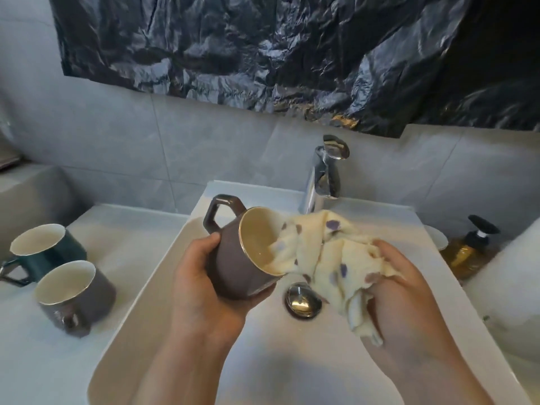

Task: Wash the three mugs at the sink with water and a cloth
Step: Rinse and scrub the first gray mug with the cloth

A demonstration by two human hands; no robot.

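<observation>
Over sink: mug and cloth.
Left hand fingers grip tilted mug, frame centre; right hand fingers clutch cloth, one end inside mug.

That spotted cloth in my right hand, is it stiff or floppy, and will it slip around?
Probably floppy: the spotted cloth folds and sags from the right hand, one end tucked into the tilted brown mug. Likely light, since a few curled fingers carry it. Its fuzzy surface suggests it grips rather than slips, though wetness can't be judged.
</observation>
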